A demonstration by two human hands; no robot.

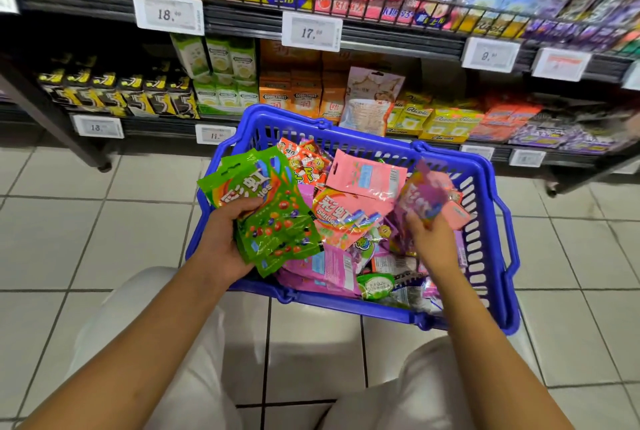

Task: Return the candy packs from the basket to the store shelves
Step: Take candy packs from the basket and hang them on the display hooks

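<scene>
1. Candy packs fill the blue plastic basket (485, 221) that sits on the tiled floor (86, 221) at the foot of the store shelves (381, 38).
2. Readable writing: "Skittles" with Chinese characters shows on the green packs (273, 218) and on the pink pack (341, 218) lying mid-basket; shelf boxes read "Doublemint" (304, 97) and "Ricola" (414, 111); price tags show "18." (168, 15) and "17." (311, 33), the smaller digits blurred.
3. Left hand (225, 239), at 9 o'clock of the basket, holds a fanned stack of green packs, thumb on top and fingers underneath; the stack spreads from the hand toward 1 o'clock, over the basket's left rim.
4. Right hand (429, 239), at 3 o'clock of the basket, pinches a purple pack (424, 197) that rises toward 12 o'clock from the fingers; motion blur hides its lettering.
5. Green packs are glossy, printed with coloured sweets and a rainbow band, each with a hang hole at the top.
6. Another pink pack (367, 175) lies back-up with a barcode, at 12 o'clock of the pile.
</scene>
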